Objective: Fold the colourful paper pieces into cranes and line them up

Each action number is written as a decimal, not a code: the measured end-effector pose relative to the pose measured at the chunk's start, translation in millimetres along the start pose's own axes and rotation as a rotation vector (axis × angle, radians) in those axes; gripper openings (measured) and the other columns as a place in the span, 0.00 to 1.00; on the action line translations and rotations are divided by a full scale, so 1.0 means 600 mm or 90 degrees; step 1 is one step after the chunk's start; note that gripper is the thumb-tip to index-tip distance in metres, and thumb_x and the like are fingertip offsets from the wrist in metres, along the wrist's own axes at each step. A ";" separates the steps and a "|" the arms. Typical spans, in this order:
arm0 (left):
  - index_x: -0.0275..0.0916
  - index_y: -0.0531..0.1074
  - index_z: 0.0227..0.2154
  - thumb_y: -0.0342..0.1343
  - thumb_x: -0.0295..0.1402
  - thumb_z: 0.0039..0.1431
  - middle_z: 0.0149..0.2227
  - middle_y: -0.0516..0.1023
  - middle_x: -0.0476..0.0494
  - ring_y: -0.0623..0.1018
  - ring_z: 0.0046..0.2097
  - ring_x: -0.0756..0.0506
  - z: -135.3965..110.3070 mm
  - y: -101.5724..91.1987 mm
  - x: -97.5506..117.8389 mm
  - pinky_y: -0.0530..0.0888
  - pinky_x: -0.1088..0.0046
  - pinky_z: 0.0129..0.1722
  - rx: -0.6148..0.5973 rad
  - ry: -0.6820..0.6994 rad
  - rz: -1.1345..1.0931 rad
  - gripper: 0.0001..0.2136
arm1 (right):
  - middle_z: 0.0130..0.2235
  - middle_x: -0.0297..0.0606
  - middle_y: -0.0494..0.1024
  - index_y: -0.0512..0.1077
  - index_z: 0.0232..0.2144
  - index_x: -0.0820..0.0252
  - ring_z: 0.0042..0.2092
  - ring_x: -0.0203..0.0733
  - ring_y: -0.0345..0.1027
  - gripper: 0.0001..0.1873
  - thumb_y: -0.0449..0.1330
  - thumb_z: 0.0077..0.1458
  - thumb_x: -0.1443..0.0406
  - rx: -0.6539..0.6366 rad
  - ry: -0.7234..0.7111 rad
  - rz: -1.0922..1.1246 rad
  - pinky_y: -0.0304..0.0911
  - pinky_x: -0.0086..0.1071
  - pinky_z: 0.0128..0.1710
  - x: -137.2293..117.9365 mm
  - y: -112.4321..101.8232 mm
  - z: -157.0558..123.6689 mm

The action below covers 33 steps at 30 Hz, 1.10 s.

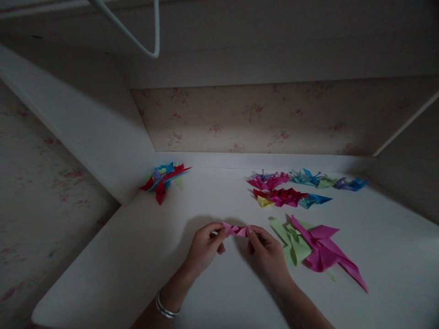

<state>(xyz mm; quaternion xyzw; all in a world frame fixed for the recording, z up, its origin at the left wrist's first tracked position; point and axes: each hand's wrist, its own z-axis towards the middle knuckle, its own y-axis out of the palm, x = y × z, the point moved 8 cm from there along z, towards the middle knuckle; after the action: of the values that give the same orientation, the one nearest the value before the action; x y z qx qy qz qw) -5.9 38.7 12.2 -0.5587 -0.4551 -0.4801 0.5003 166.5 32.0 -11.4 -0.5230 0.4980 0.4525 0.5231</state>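
A small pink folded paper piece (pixel 236 230) is stretched between my two hands, just above the white desk. My left hand (pixel 206 244) pinches its left end between thumb and fingers. At the other end, my right hand (pixel 267 251) grips it the same way, thumb on top. The middle of the paper shows small creased folds; both ends are covered by my fingertips. Close to my right hand lie a large magenta folded paper (pixel 322 246) and a light green folded paper (pixel 291 242), partly overlapping.
Several small colourful folded paper figures, among them a red one (pixel 288 196), lie in rows at the back right. A pile of folded papers (pixel 164 178) sits at the back left. White side panels and an overhead shelf (pixel 257 50) enclose the desk (pixel 137 256); a white cable (pixel 137 41) hangs above.
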 end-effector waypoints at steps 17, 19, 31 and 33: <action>0.35 0.75 0.33 0.55 0.45 0.55 0.21 0.70 0.51 0.69 0.20 0.53 0.000 -0.001 -0.005 0.64 0.79 0.19 0.015 -0.005 -0.003 0.16 | 0.19 0.29 0.63 0.73 0.37 0.61 0.23 0.36 0.56 0.22 0.56 0.54 0.49 0.003 0.025 -0.008 0.50 0.29 0.23 -0.001 -0.002 -0.002; 0.35 0.75 0.33 0.55 0.45 0.55 0.22 0.71 0.50 0.69 0.20 0.53 0.000 0.000 -0.005 0.64 0.79 0.19 0.012 -0.010 -0.008 0.16 | 0.19 0.29 0.64 0.72 0.37 0.61 0.23 0.36 0.56 0.22 0.55 0.54 0.49 0.002 0.031 -0.009 0.50 0.29 0.23 0.002 -0.001 -0.001; 0.34 0.75 0.31 0.55 0.47 0.55 0.24 0.72 0.48 0.68 0.20 0.53 0.001 0.001 -0.006 0.64 0.79 0.19 -0.001 -0.011 -0.018 0.17 | 0.19 0.30 0.65 0.73 0.39 0.62 0.22 0.37 0.57 0.23 0.56 0.54 0.49 0.007 0.025 -0.009 0.51 0.29 0.23 -0.002 -0.004 -0.002; 0.34 0.75 0.31 0.54 0.47 0.55 0.23 0.72 0.49 0.69 0.20 0.53 0.001 0.001 -0.005 0.65 0.79 0.20 0.000 -0.011 -0.017 0.18 | 0.19 0.30 0.65 0.73 0.39 0.62 0.22 0.37 0.57 0.23 0.56 0.54 0.49 0.010 0.026 -0.007 0.51 0.29 0.23 0.000 -0.004 -0.001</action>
<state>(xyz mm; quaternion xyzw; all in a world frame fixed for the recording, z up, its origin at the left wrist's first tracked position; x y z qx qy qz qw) -5.7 39.4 9.4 -0.5567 -0.4669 -0.4818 0.4898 168.9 31.1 -11.4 -0.5305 0.5092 0.4348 0.5199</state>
